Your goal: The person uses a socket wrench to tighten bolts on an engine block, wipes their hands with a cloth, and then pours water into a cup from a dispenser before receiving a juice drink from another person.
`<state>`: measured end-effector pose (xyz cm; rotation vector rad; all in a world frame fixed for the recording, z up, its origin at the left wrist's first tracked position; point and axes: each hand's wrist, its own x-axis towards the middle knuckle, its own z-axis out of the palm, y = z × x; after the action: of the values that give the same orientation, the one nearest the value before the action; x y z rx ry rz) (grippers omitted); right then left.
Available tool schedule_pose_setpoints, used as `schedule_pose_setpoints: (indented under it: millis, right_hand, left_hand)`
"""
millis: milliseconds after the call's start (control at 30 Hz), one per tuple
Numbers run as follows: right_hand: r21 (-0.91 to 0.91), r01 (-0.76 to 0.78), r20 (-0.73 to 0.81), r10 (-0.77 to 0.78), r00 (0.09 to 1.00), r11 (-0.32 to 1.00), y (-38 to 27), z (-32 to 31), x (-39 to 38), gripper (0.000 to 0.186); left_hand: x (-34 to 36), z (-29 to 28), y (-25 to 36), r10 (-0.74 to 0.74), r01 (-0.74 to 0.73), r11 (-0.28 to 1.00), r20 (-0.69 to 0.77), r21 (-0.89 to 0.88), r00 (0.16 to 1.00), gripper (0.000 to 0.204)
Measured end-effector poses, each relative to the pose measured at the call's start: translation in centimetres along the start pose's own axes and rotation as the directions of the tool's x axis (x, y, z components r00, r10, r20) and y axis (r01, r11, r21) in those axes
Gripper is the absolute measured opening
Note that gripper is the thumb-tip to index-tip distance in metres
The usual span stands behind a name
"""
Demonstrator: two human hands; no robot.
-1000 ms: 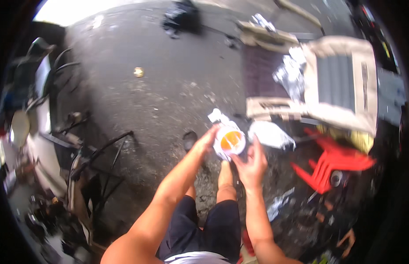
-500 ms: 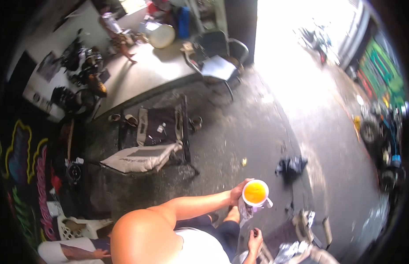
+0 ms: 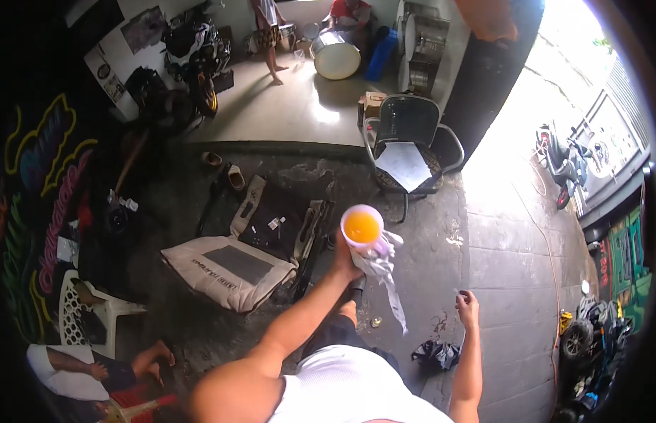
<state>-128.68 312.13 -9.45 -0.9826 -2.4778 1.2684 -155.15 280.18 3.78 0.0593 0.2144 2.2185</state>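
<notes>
My left hand [image 3: 348, 259] is wrapped round a pale cup [image 3: 381, 248] of orange liquid [image 3: 362, 227], held out in front of me. A crumpled white strip [image 3: 384, 278], cloth or paper, hangs down beside the cup from the same hand. Off to the right, my right hand [image 3: 468, 308] is raised with its fingers curled together. Whatever it may pinch is too small to make out. A dark crumpled bag [image 3: 436, 354] lies on the floor between my body and that hand.
A low folding chair [image 3: 233, 271] with beige fabric stands left of the cup. Ahead is a dark armchair [image 3: 410, 116] with white paper on it. One person [image 3: 268, 35] stands beyond, another [image 3: 349, 14] sits near a drum [image 3: 335, 56]. A seated person [image 3: 81, 370] is lower left. Motorcycles line the sides.
My view has swung and I have moved across the floor. The cup stays in my left hand, now with the white strip hanging free. My right hand has moved out and forward.
</notes>
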Motion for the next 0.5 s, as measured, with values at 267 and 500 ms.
schedule_pose_setpoints:
  millis: [267, 500]
  right_hand:
    - [0.209, -0.76, 0.29, 0.703, 0.649, 0.616, 13.3, 8.8, 8.2, 0.014]
    - [-0.517, -0.369, 0.468, 0.616, 0.634, 0.772, 13.7, 14.7, 13.3, 0.014]
  left_hand:
    - [15.4, -4.5, 14.9, 0.402, -0.384, 0.915, -0.188, 0.125, 0.896, 0.064]
    - [27.9, -7.0, 30.8, 0.597, -0.563, 0.798, -0.158, 0.214, 0.787, 0.058]
